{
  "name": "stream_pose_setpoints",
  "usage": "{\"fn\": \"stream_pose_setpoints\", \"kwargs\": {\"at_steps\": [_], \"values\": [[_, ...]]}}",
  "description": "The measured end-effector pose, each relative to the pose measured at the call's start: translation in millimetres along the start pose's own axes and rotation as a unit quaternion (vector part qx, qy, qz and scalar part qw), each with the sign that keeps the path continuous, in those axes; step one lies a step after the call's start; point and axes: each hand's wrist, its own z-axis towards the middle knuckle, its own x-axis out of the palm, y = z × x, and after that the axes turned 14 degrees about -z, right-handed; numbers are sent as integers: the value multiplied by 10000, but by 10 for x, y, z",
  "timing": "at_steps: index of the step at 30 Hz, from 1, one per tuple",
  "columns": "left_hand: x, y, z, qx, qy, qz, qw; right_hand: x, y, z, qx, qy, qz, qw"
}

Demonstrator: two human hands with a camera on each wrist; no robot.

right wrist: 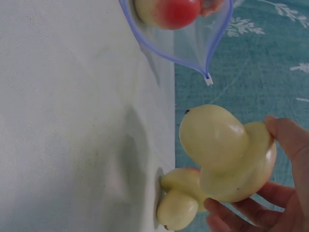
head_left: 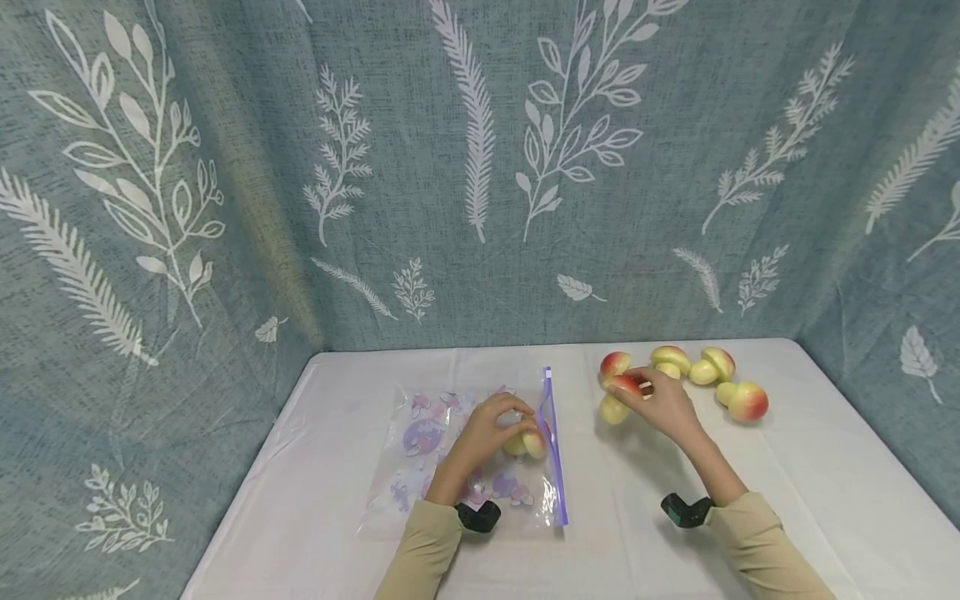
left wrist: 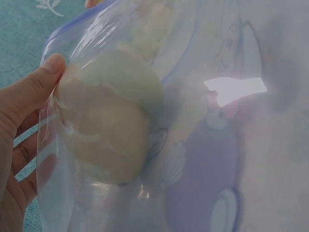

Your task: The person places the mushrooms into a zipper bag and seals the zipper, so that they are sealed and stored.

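Observation:
A clear zip bag [head_left: 386, 492] with pink and purple prints lies on the white table, its purple zip edge [head_left: 558, 475] facing right. My left hand [head_left: 486, 429] grips the bag near its parted mouth. Just inside that mouth sits a yellow and red toy mushroom [right wrist: 171, 12], also seen blurred through the plastic in the left wrist view. To the right of the bag, my right hand [head_left: 663, 406] holds another toy mushroom [right wrist: 217, 145] by its cap, above the table, its pale yellow stem pointing away from the palm. The right fingertips are partly hidden behind the mushroom.
Several more toy mushrooms lie at the table's back right, among them a red-capped one [head_left: 615, 363] close behind my right hand and one [head_left: 747, 402] farther right. A teal leaf-patterned curtain [head_left: 465, 283] borders the white table [head_left: 315, 500] at the back and sides.

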Motion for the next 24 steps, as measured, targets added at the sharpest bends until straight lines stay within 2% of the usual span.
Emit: {"fn": "stream_pose_setpoints", "kwargs": {"at_steps": [3, 6, 15, 24], "values": [[-1, 1, 2, 35, 12, -7, 10000, 6, 6, -16, 128, 1, -196, 9997], [-3, -1, 4, 20, 19, -43, 10000, 23, 4, -16, 111, -35, -139, 9998], [-8, -13, 4, 91, -25, -56, 9999, 111, 11, -7, -153, -109, 460, 9988], [1, -2, 9, 48, -97, -180, 9998, 180, 55, -45, -55, 114, 811, 9966]]}}
